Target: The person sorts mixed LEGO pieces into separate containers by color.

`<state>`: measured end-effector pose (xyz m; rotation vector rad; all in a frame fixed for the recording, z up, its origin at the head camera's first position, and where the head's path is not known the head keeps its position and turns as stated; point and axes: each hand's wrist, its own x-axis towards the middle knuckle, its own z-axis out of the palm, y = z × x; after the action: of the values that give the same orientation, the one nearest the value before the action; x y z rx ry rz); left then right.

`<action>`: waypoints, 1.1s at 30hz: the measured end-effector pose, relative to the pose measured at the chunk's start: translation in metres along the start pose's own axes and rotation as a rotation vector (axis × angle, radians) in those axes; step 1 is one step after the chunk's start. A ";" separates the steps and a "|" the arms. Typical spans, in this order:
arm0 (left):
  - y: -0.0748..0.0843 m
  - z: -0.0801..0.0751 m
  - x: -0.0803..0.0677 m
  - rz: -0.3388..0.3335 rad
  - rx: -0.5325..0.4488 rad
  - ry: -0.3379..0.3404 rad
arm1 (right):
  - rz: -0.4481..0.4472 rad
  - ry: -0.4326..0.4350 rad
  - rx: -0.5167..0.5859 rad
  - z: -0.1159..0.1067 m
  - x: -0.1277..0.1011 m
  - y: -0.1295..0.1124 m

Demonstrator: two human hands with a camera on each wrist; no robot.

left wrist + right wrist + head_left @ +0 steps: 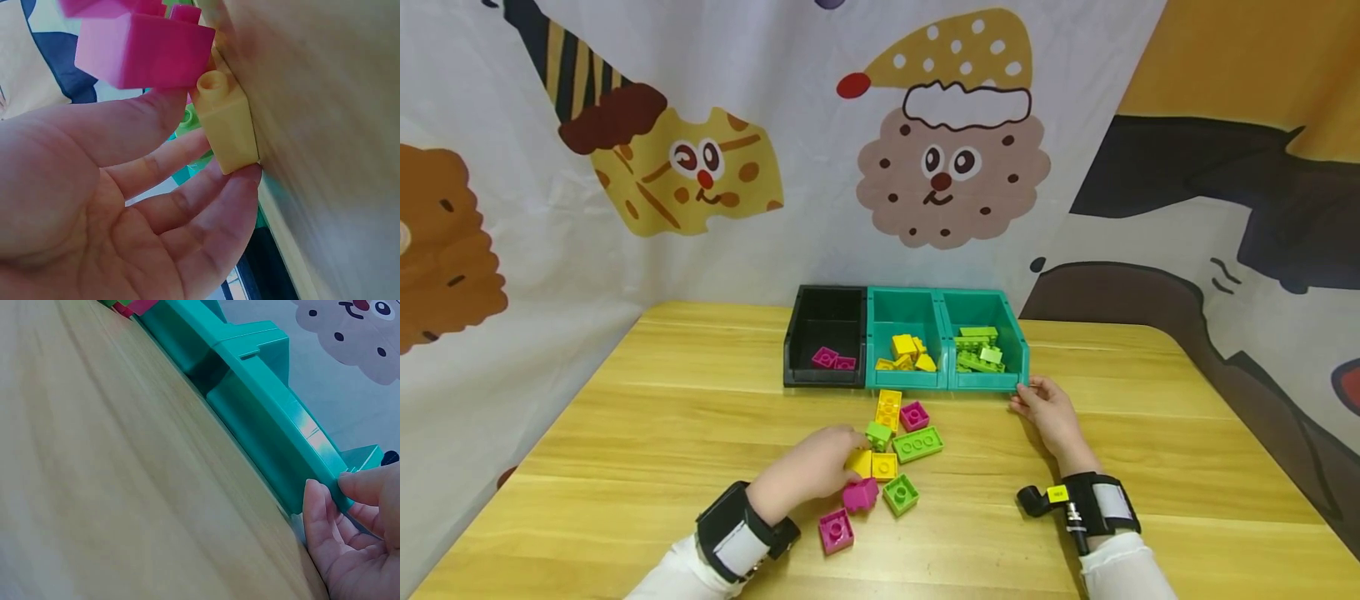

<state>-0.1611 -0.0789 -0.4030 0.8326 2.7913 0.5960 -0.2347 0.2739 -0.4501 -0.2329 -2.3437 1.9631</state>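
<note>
pinching a yellow block (860,463), left hand (808,468) slants inward; right hand (1054,415) grips a teal bin (988,382).

Yellow brick (859,463): partly hidden by my left hand (811,465), head view. Uppermost pink brick (100,7): cut by left-wrist view's top edge. My right hand (370,540): cropped, right-wrist view's right edge. Yellow label (1057,494), my right wristband (1111,502): print too small to read. Right sleeve (1127,575): cut, head view's bottom edge.
</note>
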 end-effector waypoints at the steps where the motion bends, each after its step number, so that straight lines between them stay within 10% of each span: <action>1: 0.000 0.000 0.000 -0.001 0.001 -0.001 | -0.003 0.000 -0.001 0.000 0.000 0.000; 33: -0.007 -0.013 0.003 0.005 -0.079 0.076 | -0.008 0.003 -0.018 0.001 -0.002 -0.001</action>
<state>-0.1702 -0.0865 -0.3943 0.8182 2.8126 0.7487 -0.2327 0.2726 -0.4491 -0.2269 -2.3569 1.9374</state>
